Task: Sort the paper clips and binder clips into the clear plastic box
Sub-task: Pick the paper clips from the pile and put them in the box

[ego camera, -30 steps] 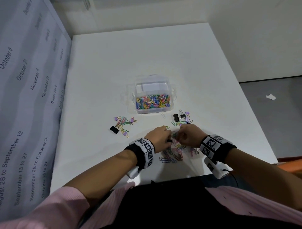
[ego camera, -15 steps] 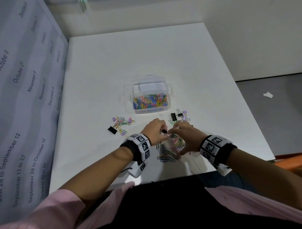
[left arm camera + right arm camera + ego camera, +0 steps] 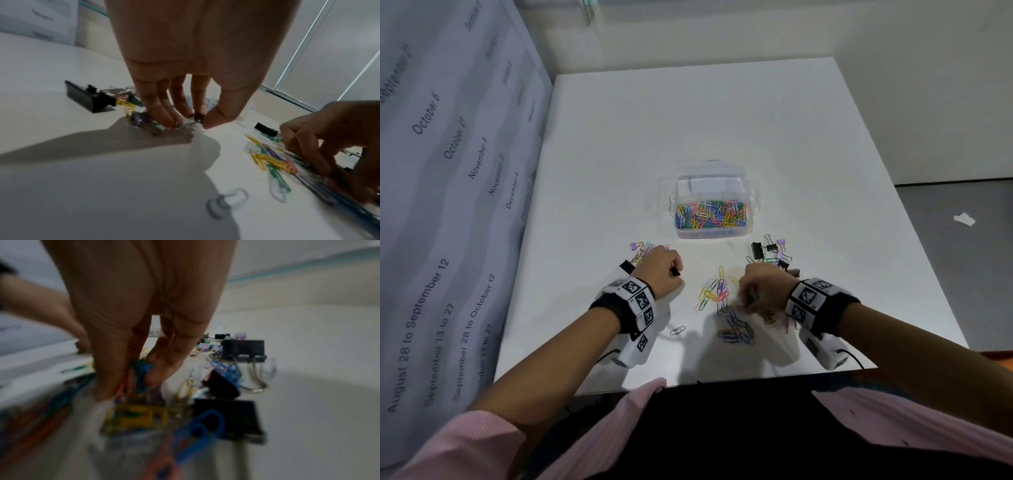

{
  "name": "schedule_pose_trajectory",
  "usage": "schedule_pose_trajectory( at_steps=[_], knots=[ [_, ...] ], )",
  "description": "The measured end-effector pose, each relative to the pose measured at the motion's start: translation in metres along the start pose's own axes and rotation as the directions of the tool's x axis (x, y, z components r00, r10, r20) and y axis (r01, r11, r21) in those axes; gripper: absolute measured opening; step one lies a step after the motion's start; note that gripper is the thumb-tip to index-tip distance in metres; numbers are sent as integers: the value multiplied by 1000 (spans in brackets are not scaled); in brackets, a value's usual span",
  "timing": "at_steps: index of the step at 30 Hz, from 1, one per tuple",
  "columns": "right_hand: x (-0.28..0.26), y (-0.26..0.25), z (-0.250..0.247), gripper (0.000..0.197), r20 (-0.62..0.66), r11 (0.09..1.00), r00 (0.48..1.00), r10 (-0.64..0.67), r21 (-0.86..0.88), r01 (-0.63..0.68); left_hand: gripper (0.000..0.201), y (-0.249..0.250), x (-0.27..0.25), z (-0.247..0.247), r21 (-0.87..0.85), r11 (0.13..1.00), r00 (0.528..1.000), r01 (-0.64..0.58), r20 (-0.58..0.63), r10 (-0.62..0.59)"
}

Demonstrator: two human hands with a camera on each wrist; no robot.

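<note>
the clear plastic box (image 3: 711, 219) sits mid-table beyond your hands, its near compartment full of paper clips (image 3: 710, 216). your hands have drawn apart since half a second ago: your left hand (image 3: 661, 272) has swung out to the left cluster, thumb and fingers pinching a small black binder clip (image 3: 197, 116); your right hand (image 3: 763, 287) has its fingers curled round blue clips (image 3: 141, 369) at the loose pile (image 3: 717, 291). i'd judge binder clips are being separated first, boxing still ahead.

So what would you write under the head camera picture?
Two hands pick clips off a white table beside a clear box.
</note>
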State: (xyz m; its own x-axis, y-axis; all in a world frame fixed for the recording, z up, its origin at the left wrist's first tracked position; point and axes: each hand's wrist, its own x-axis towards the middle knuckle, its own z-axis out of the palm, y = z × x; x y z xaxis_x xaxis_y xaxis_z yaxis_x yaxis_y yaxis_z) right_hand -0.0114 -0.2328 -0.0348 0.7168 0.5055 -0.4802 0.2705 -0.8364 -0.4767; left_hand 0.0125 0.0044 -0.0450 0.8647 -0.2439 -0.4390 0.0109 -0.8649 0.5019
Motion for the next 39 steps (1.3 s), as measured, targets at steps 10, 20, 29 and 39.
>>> schedule_pose_trajectory(
  at_steps=[10, 20, 29, 39],
  knots=[
    [24, -3, -44, 11, -138, 986, 983, 119, 136, -100, 77, 20, -24, 5, 109, 982, 971, -157, 201, 133],
    [52, -12, -98, 8, -298, 946, 941, 161, 319, -61, 85, 36, -21, 27, 127, 982, 973, -141, 201, 114],
    [64, -15, -103, 40, -378, 962, 901, 214, 242, -127, 81, 58, -6, 31, 271, 931, 969, -244, 110, 222],
    [34, -12, -70, 24, -338, 975, 933, 125, 217, -52, 43, 53, -2, 35, 149, 926, 928, -346, 200, 314]
  ],
)
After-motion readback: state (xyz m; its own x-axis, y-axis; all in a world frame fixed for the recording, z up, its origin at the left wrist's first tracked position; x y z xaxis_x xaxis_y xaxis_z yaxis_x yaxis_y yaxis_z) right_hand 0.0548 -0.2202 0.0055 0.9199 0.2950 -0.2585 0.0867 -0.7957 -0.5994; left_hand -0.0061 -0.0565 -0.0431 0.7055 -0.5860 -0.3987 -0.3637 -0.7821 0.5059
